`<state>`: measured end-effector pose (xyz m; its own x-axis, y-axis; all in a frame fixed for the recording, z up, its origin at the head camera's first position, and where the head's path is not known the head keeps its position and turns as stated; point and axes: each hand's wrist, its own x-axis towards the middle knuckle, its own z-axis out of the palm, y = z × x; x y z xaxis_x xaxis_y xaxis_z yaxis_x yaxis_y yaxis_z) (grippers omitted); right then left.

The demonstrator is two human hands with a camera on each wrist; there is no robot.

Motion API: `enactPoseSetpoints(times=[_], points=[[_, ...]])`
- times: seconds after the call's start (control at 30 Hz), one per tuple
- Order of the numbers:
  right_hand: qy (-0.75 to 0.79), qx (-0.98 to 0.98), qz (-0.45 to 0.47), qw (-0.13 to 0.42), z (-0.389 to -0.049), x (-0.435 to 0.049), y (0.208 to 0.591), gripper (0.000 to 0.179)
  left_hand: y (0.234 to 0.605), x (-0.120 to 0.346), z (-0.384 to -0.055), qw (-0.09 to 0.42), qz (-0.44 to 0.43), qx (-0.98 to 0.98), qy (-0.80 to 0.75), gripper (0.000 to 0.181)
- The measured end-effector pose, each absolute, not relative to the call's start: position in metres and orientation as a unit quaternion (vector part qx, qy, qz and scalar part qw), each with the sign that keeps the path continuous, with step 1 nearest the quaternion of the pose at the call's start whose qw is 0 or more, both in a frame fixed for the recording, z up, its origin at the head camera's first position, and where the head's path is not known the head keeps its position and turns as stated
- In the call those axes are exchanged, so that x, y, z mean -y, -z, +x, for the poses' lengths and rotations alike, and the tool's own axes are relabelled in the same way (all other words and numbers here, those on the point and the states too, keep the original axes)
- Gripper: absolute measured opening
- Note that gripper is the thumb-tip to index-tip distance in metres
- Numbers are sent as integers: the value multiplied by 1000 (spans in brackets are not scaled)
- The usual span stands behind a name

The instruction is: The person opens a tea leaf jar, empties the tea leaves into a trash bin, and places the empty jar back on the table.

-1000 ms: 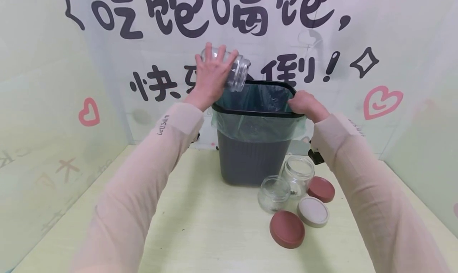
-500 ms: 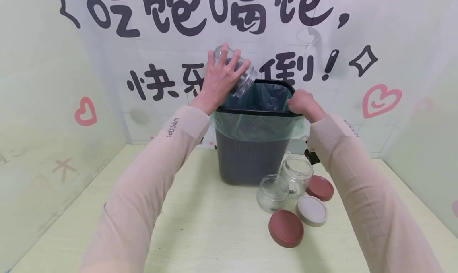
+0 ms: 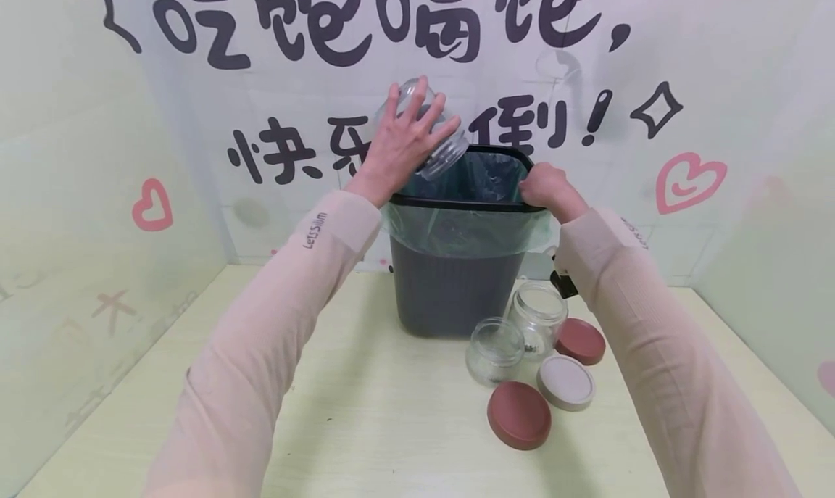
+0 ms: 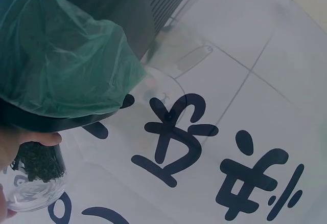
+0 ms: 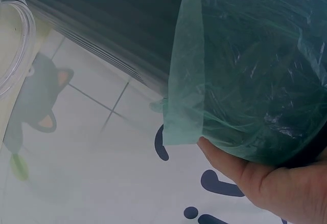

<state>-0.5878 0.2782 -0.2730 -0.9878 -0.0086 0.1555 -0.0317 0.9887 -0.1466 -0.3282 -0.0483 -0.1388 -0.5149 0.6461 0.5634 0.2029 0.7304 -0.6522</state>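
My left hand (image 3: 404, 135) grips a clear jar (image 3: 449, 156), tilted with its mouth down over the near left part of the trash bin (image 3: 457, 288). Dark green, leafy-looking bits (image 4: 38, 162) show inside the jar in the left wrist view. A green plastic liner (image 3: 457, 233) is folded over the bin's black rim (image 3: 470, 206). At the bin's right side my right hand (image 3: 546, 186) holds the rim, its thumb lying against the liner in the right wrist view. The fingers on the rim's far side are hidden.
Two lidless clear jars, a shorter one (image 3: 496, 353) and a taller one (image 3: 538, 317), stand at the bin's front right. Near them lie a red lid (image 3: 520, 415), a whitish lid (image 3: 566, 382) and another red lid (image 3: 580, 341). A printed wall (image 3: 280, 215) rises behind the bin.
My left hand has shifted right with the jar, whose mouth now points more steeply down into the bin. The right hand keeps its place on the rim.
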Motion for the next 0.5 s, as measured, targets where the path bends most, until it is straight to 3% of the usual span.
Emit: enactPoseSetpoints(times=[0.4,0.47,0.5], points=[[-73,994,10,75,-571,-270,265,39,134,49,-330,450,-268,788,-323,64],[-86,994,15,65,-518,-248,240,36,132,48,-330,446,-272,786,-331,65],[-88,994,12,66,-510,-244,237,38,131,47,-330,443,-272,785,-337,67]])
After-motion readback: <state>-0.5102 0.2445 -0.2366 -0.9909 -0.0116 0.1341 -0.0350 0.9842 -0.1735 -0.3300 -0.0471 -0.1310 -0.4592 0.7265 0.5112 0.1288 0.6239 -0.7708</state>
